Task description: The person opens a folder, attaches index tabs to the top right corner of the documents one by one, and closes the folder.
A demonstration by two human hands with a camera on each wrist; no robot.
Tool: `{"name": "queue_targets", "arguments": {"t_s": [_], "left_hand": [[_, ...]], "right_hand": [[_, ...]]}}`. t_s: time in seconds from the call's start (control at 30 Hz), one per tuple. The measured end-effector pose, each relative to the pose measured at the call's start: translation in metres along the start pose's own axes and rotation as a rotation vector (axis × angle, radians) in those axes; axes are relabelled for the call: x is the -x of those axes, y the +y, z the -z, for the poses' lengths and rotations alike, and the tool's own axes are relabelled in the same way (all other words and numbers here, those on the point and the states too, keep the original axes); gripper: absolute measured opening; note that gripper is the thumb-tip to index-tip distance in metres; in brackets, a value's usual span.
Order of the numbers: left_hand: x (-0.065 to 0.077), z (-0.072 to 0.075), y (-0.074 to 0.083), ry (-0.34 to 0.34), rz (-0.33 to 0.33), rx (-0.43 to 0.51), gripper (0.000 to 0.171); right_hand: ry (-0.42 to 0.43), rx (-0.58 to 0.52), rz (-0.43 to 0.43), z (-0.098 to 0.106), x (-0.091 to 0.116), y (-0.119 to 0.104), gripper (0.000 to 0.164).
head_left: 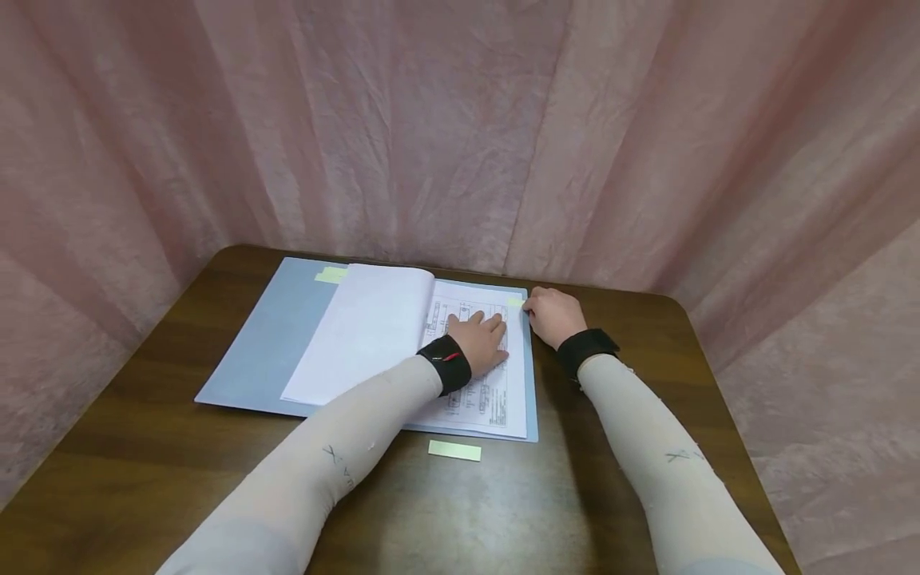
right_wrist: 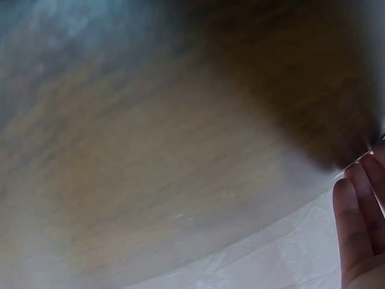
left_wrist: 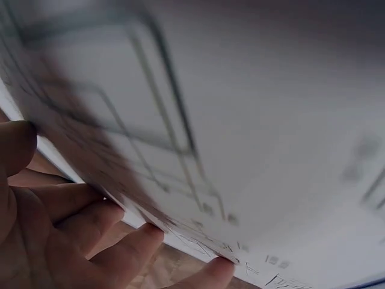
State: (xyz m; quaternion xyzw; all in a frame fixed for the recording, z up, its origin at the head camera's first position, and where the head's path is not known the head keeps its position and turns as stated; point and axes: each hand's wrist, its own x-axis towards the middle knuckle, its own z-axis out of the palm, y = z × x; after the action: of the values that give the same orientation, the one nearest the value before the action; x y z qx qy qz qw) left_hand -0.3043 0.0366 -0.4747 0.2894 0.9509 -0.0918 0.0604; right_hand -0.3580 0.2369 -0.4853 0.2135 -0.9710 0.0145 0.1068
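A pale blue folder (head_left: 269,343) lies spread on the table, holding a stack of white sheets. One blank-backed sheet (head_left: 366,319) is turned over to the left; the right page (head_left: 513,399) carries printed technical drawings. My left hand (head_left: 480,343) rests on that page with its fingers spread, and its fingertips (left_wrist: 150,233) touch the paper in the left wrist view. At the page's upper right edge, my right hand (head_left: 557,315) pinches the end of a pale yellow-green sticky note (head_left: 514,303). The curled right fingers (right_wrist: 352,211) show at the edge of the right wrist view.
Another sticky note strip (head_left: 454,450) lies on the brown wooden table (head_left: 503,511) in front of the folder. More sticky notes (head_left: 331,275) are at the folder's upper left. A pink curtain (head_left: 460,136) hangs right behind the table and along its sides.
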Motion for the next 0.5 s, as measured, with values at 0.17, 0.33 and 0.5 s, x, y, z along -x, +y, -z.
{"name": "queue_targets", "arguments": {"t_s": [0.17,0.33,0.5], "left_hand": [[0.005,0.003,0.004,0.018,0.000,0.026,0.067],[0.012,0.003,0.009,0.006,-0.024,0.006,0.067],[0.017,0.006,0.012,-0.018,-0.042,-0.011,0.068]], "right_hand": [[-0.020,0.027,-0.019,-0.001,-0.002,0.004,0.021],[-0.046,0.063,-0.020,-0.003,-0.002,0.009,0.020],[-0.080,0.083,-0.022,0.006,0.005,0.009,0.023]]}}
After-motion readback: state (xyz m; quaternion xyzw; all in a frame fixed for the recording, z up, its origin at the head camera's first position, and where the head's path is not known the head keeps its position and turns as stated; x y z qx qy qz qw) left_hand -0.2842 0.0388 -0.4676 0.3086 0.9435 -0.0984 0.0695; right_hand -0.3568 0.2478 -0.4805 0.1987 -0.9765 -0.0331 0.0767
